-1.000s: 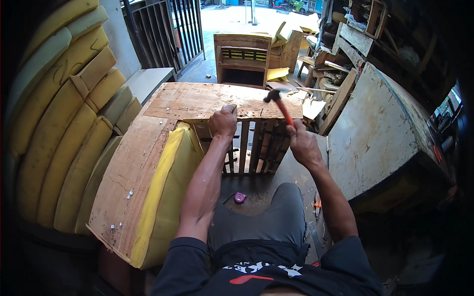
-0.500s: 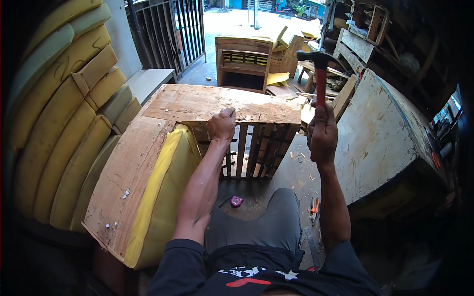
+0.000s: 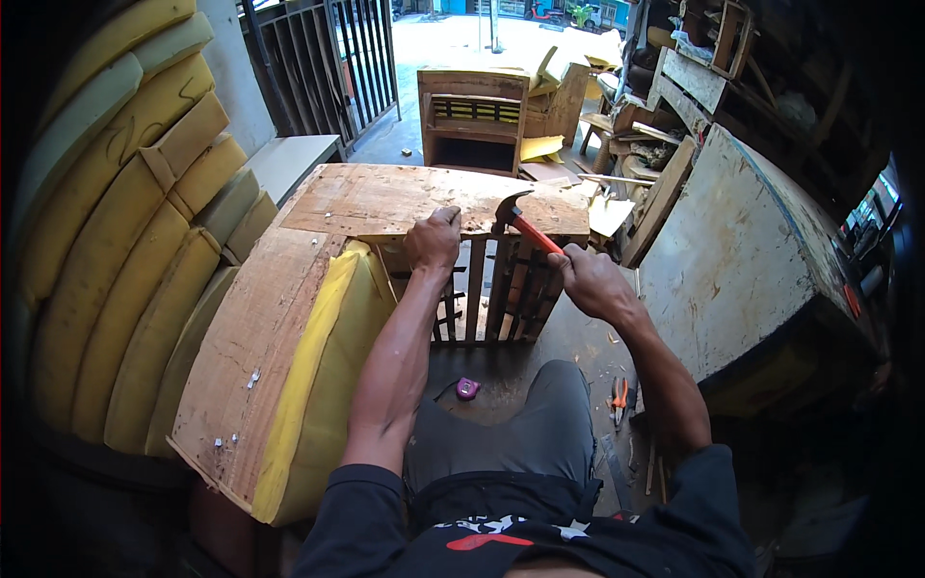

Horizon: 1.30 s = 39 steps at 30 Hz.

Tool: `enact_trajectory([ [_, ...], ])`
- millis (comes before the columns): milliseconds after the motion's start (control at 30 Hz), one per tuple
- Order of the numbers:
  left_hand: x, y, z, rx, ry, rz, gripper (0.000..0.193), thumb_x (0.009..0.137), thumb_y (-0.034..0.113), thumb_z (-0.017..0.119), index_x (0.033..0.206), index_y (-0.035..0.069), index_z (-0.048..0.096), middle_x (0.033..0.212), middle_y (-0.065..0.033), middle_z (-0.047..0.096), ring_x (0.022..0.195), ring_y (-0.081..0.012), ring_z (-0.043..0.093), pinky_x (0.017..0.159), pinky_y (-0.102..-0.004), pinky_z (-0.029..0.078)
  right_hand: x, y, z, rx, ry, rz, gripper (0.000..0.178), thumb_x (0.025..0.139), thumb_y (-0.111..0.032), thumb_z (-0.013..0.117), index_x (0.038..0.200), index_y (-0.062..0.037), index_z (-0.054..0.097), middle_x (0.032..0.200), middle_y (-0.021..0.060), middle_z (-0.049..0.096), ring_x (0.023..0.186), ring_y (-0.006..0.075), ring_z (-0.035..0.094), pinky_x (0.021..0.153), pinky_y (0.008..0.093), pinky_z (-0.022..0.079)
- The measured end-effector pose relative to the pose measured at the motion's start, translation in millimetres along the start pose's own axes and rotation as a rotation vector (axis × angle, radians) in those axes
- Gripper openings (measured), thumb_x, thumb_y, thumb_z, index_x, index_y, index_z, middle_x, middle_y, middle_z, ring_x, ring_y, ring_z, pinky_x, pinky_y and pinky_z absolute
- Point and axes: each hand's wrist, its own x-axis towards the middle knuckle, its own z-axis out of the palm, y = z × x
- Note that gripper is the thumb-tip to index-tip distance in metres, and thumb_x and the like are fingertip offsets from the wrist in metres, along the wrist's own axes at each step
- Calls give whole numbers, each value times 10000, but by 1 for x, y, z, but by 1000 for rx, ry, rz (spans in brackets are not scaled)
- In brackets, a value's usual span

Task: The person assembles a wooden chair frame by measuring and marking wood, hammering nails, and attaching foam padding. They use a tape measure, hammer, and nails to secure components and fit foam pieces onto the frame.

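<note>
My right hand [image 3: 599, 281] is wrapped round the red handle of a claw hammer [image 3: 530, 227]. The hammer's dark head is at the near edge of the wooden frame [image 3: 385, 191], right of my left hand; I cannot tell if they touch. My left hand [image 3: 433, 239] is closed in a fist on that same edge, its fingers curled out of sight, so what they hold cannot be made out. A yellow foam pad [image 3: 318, 395] lines the frame's inner left side. Dark straps cross the slats [image 3: 476, 289] below the top board.
Foam cushions [image 3: 116, 241] are stacked along the left. A pale panel [image 3: 742, 270] leans at the right. On the floor lie a purple tape measure [image 3: 467, 388] and orange-handled pliers [image 3: 619, 400]. Another wooden frame [image 3: 472, 120] stands beyond, beside scrap wood.
My right hand has swung the hammer from raised upright at the right down and leftward to the frame's edge. My left hand stays closed in about the same place.
</note>
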Motion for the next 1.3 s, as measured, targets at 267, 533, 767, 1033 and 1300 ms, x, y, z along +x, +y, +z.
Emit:
enact_trajectory([
  [267,-5,-4,9,-62,63,27,255,900,431,689,1057,260,795,867,-106,755,757,-303,744,681,-420,593,-5,8,16,-58,-15,82,453,1068,-443,397,1092,-9,525,884,340,658,885,552,623,761,625,446],
  [533,-4,1,18,-65,80,54,232,903,402,695,1054,256,793,840,-101,752,738,-297,744,670,-404,592,0,7,6,219,554,61,391,1085,-374,416,1073,-4,541,735,238,660,630,481,631,582,538,484],
  [767,-6,-9,14,-110,141,74,250,902,414,693,1053,241,793,820,-107,751,721,-296,744,646,-411,590,1,-15,-20,803,828,-36,398,1099,-403,402,965,-48,522,598,-3,433,526,75,504,527,326,453],
  [1033,-5,-24,16,-67,153,77,227,898,391,702,1051,250,794,837,-99,755,738,-300,743,681,-421,594,1,-14,-14,579,458,96,511,1074,-472,443,983,14,570,691,160,586,605,301,562,572,394,438],
  [1300,-3,-40,10,-12,173,106,245,904,400,691,1053,233,789,899,-87,758,757,-306,744,687,-414,593,3,-19,-19,286,314,-11,476,1065,-455,429,1024,-12,596,764,271,659,776,480,664,682,564,466],
])
